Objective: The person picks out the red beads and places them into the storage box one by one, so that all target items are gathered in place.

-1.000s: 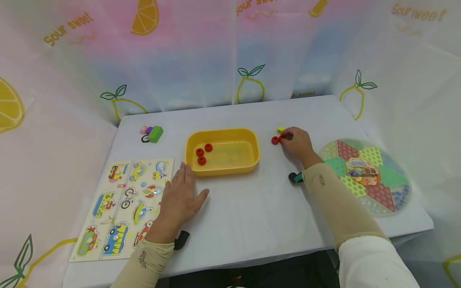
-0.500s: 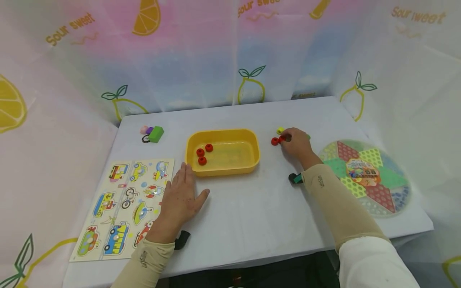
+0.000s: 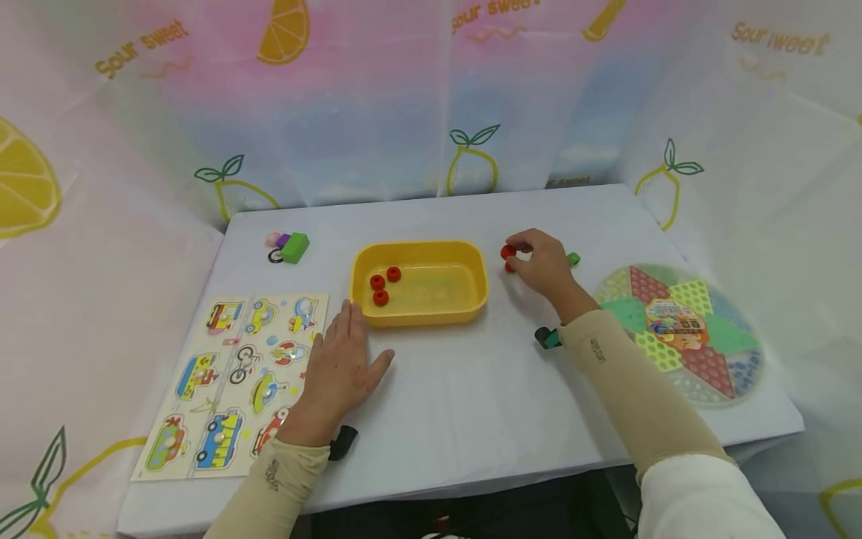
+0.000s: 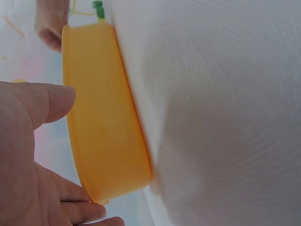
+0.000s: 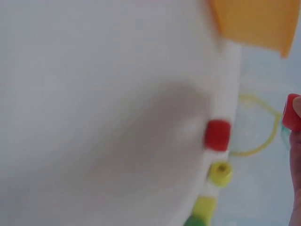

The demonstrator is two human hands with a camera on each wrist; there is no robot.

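Note:
My right hand [image 3: 542, 266] pinches a red bead [image 3: 508, 251] between thumb and fingertips, raised over the table; the same bead shows at the edge of the right wrist view. A second red bead [image 5: 217, 135] stays on the table below, partly hidden in the head view. To the left is a yellow tray [image 3: 431, 318] with three red beads [image 3: 380, 298] lying at its left end. My left hand [image 3: 342, 370] has its fingers straight, fingertips right at the tray's near left corner. The left wrist view shows them against the tray wall [image 4: 103, 108].
A yellow bead [image 5: 220, 173] and green pieces lie beyond the right hand. A round game board [image 3: 680, 329] lies at the right, a vehicle puzzle board [image 3: 232, 389] at the left. Small blocks, including a green one [image 3: 295, 248], sit at the back left.
My right hand has lifted one red bead off the table and shifted slightly left and away from me. The left hand stays by the tray.

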